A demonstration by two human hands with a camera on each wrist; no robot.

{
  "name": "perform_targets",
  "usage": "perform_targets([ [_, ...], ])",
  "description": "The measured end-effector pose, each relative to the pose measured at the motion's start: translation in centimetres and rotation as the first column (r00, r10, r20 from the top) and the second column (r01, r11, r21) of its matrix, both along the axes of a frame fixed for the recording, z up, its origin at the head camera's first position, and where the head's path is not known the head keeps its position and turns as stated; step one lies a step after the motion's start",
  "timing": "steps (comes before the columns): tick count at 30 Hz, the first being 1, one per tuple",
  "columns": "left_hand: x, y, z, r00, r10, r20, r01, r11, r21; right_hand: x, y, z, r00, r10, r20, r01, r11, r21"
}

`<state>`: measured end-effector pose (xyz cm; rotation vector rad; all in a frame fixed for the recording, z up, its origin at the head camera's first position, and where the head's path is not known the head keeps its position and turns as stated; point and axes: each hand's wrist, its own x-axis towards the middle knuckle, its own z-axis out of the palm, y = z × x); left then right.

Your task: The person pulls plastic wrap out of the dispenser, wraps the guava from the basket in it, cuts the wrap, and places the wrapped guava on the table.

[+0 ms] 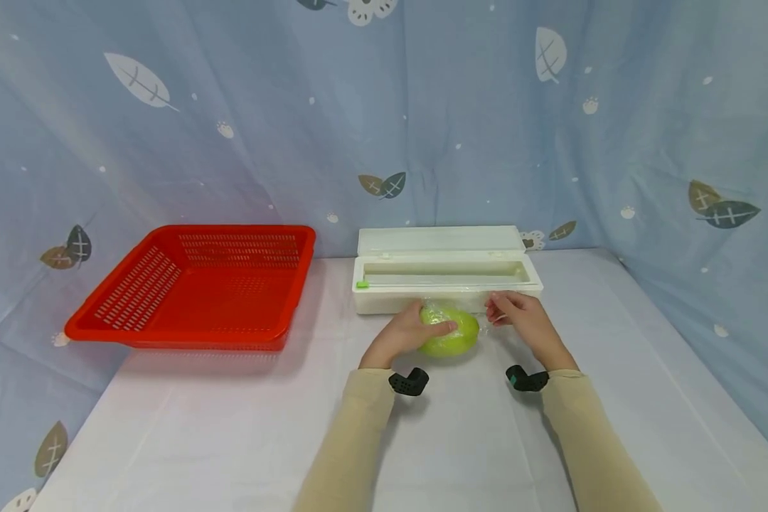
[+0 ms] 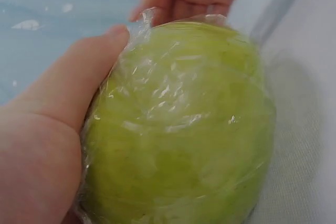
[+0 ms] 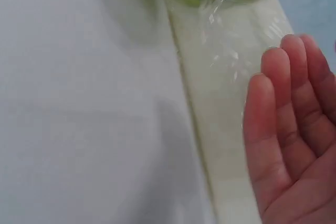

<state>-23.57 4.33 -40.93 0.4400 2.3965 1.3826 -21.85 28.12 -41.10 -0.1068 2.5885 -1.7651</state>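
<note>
A rounded yellow-green fruit (image 1: 451, 336), its exact kind not clear, is wrapped in shiny clear cling film (image 2: 168, 93). My left hand (image 1: 406, 333) grips it from the left, thumb across its near side; its other fingers are mostly hidden behind it. To the right of the fruit, my right hand (image 1: 521, 316) is raised by the front of the white cling film box (image 1: 448, 274). In the right wrist view its fingers (image 3: 275, 108) are nearly straight, beside a loose, crinkled tail of film (image 3: 226, 40) trailing from the fruit. Nothing is visibly pinched there.
The box stands with its lid (image 1: 441, 240) raised behind the fruit, a small green slider (image 1: 362, 284) at its left end. A red perforated basket (image 1: 281, 284) sits to the left on the white-covered table (image 1: 230, 427). A blue leaf-print curtain (image 1: 473, 107) hangs behind.
</note>
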Motion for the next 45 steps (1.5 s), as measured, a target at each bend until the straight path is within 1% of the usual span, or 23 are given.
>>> perform_targets([
  [2, -0.1, 0.1, -0.1, 1.0, -0.006, 0.007, 0.006, 1.0, 0.005, 0.1, 0.5, -0.4, 0.997, -0.018, 0.072, 0.019, 1.0, -0.011],
  [4, -0.1, 0.2, -0.1, 1.0, -0.014, 0.011, 0.014, 1.0, 0.018, 0.4, 0.8, -0.7, 0.989, -0.016, 0.144, 0.016, 1.0, 0.001],
  [6, -0.2, 0.2, -0.1, 1.0, -0.025, 0.017, 0.025, 0.999, 0.032, 0.7, 0.8, -0.9, 0.974, 0.003, 0.227, -0.002, 1.0, -0.008],
  [9, -0.3, 0.0, -0.3, 0.998, -0.054, 0.017, 0.053, 0.997, 0.054, 1.2, 0.6, -1.2, 0.943, 0.063, 0.327, -0.054, 0.998, -0.036],
  [11, -0.5, -0.1, -0.4, 0.997, -0.072, 0.011, 0.071, 0.995, 0.067, 1.5, 0.4, -1.4, 0.926, 0.092, 0.367, -0.062, 0.994, -0.093],
  [12, -0.5, -0.2, -0.5, 0.997, -0.078, 0.007, 0.078, 0.995, 0.07, 1.6, 0.2, -1.5, 0.921, 0.103, 0.374, -0.059, 0.99, -0.127],
  [14, -0.6, -0.3, -0.6, 0.997, -0.079, 0.009, 0.078, 0.994, 0.071, 1.7, -0.1, -1.7, 0.918, 0.128, 0.374, -0.046, 0.974, -0.221],
  [15, -0.6, -0.4, -0.7, 0.997, -0.077, 0.015, 0.076, 0.995, 0.073, 1.8, -0.4, -1.8, 0.919, 0.136, 0.37, -0.031, 0.961, -0.275],
  [16, -0.6, -0.5, -0.8, 0.997, -0.074, 0.022, 0.072, 0.995, 0.071, 1.8, -0.6, -1.9, 0.919, 0.154, 0.363, -0.027, 0.943, -0.333],
  [18, -0.5, -0.6, -1.0, 0.997, -0.071, 0.035, 0.069, 0.995, 0.068, 1.8, -1.1, -2.1, 0.915, 0.207, 0.345, -0.032, 0.892, -0.45],
  [21, -0.5, -0.7, -1.3, 0.996, -0.072, 0.046, 0.069, 0.995, 0.069, 1.8, -1.6, -2.6, 0.905, 0.273, 0.326, -0.023, 0.797, -0.604],
  [23, -0.5, -0.8, -1.5, 0.996, -0.072, 0.044, 0.069, 0.995, 0.071, 1.9, -1.8, -2.9, 0.899, 0.3, 0.32, -0.004, 0.735, -0.678],
  [28, -0.5, -0.8, -1.7, 0.997, -0.063, 0.046, 0.06, 0.996, 0.073, 1.8, -2.1, -3.5, 0.885, 0.333, 0.326, 0.066, 0.603, -0.795],
  [31, -0.5, -0.9, -1.7, 0.997, -0.066, 0.041, 0.063, 0.995, 0.072, 1.8, -2.5, -3.7, 0.877, 0.364, 0.314, 0.096, 0.506, -0.857],
  [33, -0.5, -0.8, -1.7, 0.997, -0.067, 0.03, 0.065, 0.996, 0.068, 1.8, -2.9, -3.8, 0.877, 0.381, 0.294, 0.101, 0.451, -0.887],
  [35, -0.5, -0.8, -1.6, 0.997, -0.071, 0.02, 0.069, 0.995, 0.068, 1.9, -3.3, -3.9, 0.882, 0.386, 0.269, 0.098, 0.407, -0.908],
  [38, -0.5, -0.8, -1.6, 0.997, -0.077, 0.008, 0.076, 0.995, 0.071, 2.0, -4.0, -4.0, 0.895, 0.374, 0.244, 0.092, 0.38, -0.92],
  [41, -0.5, -0.7, -1.6, 0.997, -0.079, 0.006, 0.078, 0.994, 0.076, 2.2, -4.7, -4.1, 0.914, 0.331, 0.234, 0.104, 0.367, -0.924],
  [44, -0.6, -0.7, -1.5, 0.998, -0.069, 0.01, 0.067, 0.994, 0.085, 2.4, -5.4, -3.9, 0.932, 0.289, 0.22, 0.102, 0.372, -0.922],
  [45, -0.6, -0.7, -1.4, 0.998, -0.068, 0.01, 0.067, 0.993, 0.093, 2.4, -5.6, -3.8, 0.937, 0.274, 0.215, 0.097, 0.388, -0.917],
])
